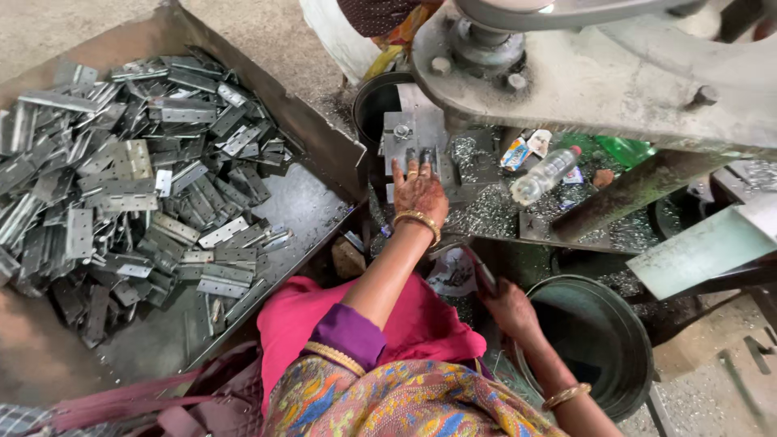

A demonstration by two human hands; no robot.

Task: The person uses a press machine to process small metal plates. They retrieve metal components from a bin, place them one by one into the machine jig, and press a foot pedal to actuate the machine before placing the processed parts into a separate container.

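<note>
**Hinge blank under the press, hands either side**

Overhead, the heavy grey press frame (pixel 615 77) fills the 1 o'clock quarter, its bolted head hanging above the work plate and hiding part of what lies behind. At 9 to 10 o'clock a large sheet-metal tray (pixel 324 146) holds a loose heap of grey metal hinge plates (pixel 137 194), punched with small holes and lying at every angle. On the press bed, toward 2 o'clock, a clear plastic bottle (pixel 546 172) lies on its side among bright metal swarf, with small wrappers just beside it. A dark round bucket (pixel 599 340) stands at 4 o'clock, and another dark round bin (pixel 376 105) sits behind the work plate at 12 o'clock.

The left hand (pixel 419 193) reaches forward near centre, palm down, fingers pressed fairly close together with their tips on a flat grey metal piece (pixel 413 137) that rests on the die under the press head. That piece is pale, rectangular, with a small fitting on top. The right hand (pixel 510 307) is low at 5 o'clock, curled around a dark, narrow object (pixel 479 271) beside the bucket's rim; what that object is cannot be told.
</note>
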